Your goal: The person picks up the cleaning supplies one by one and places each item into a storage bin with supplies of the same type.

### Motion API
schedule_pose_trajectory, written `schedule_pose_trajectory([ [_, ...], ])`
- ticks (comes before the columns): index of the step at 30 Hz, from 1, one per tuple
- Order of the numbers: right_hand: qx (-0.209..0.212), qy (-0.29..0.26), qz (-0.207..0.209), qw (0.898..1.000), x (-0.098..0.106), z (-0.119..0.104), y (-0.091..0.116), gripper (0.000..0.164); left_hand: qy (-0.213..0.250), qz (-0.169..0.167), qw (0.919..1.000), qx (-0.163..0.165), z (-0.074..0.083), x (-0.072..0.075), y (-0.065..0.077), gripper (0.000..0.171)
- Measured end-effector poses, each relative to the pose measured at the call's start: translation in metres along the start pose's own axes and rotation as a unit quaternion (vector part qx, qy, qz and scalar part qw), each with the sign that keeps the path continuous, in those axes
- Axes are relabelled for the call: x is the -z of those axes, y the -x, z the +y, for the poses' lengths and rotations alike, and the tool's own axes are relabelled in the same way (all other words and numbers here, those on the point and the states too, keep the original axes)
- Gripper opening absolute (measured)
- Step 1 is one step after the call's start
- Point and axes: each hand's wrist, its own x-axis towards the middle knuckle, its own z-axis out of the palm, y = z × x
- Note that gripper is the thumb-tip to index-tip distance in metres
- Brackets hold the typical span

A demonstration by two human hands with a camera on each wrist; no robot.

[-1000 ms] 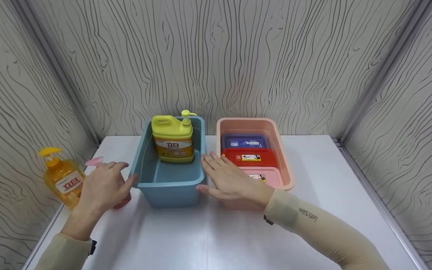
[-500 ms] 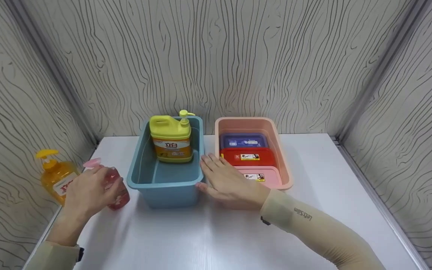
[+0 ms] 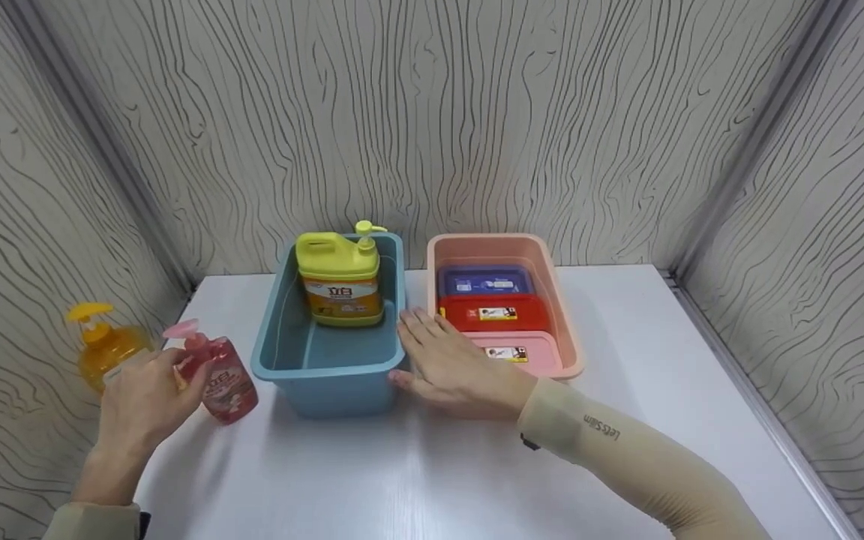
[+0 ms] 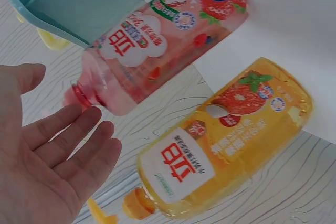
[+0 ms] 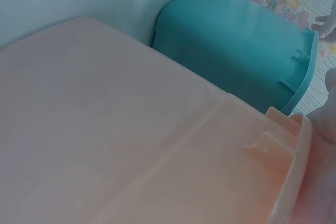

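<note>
A white table (image 3: 432,480) stands within walls papered in a grey wood-grain pattern. Left hand (image 3: 143,397): fingers relaxed and slightly spread, grasping nothing; the fingertips (image 4: 97,116) lie at the neck of the pink pump bottle (image 3: 218,379), whether touching or just short of it cannot be told. The bottle stands upright on the table, just beyond and to the right of these fingers, close beside the blue bin (image 3: 327,367). The orange pump bottle (image 3: 102,345) stands to the left of the fingers, near the left wall. Right hand (image 3: 454,367): fingers straight, laid flat in the gap between the blue bin and the pink bin (image 3: 563,300), with the thumb at the blue bin's near corner. A yellow detergent jug (image 3: 340,277) stands at the far end of the blue bin, ahead of the right fingertips. To their right, inside the pink bin, lie a blue box (image 3: 484,281), a red box (image 3: 496,313) and a pink box (image 3: 514,351), in a row from far to near.
</note>
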Motion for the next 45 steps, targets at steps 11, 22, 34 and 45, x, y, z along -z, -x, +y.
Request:
schedule_pose_trajectory([
  [11,0.023,0.011,0.004,1.000,-0.004,0.006,0.000,0.104,0.116,-0.042,0.9899,0.069,-0.014,-0.013,-0.014,0.062],
  [22,0.034,0.014,0.007,0.999,-0.004,0.004,-0.001,0.108,0.249,-0.046,0.9561,0.148,-0.022,-0.024,-0.018,0.057],
  [34,0.030,0.012,0.011,0.999,-0.006,0.006,0.001,0.108,0.360,-0.048,0.9090,0.204,-0.030,-0.032,-0.022,0.059],
  [45,0.030,0.019,0.013,0.999,-0.008,0.006,0.001,0.109,0.344,-0.037,0.9174,0.197,-0.032,-0.034,-0.025,0.051],
])
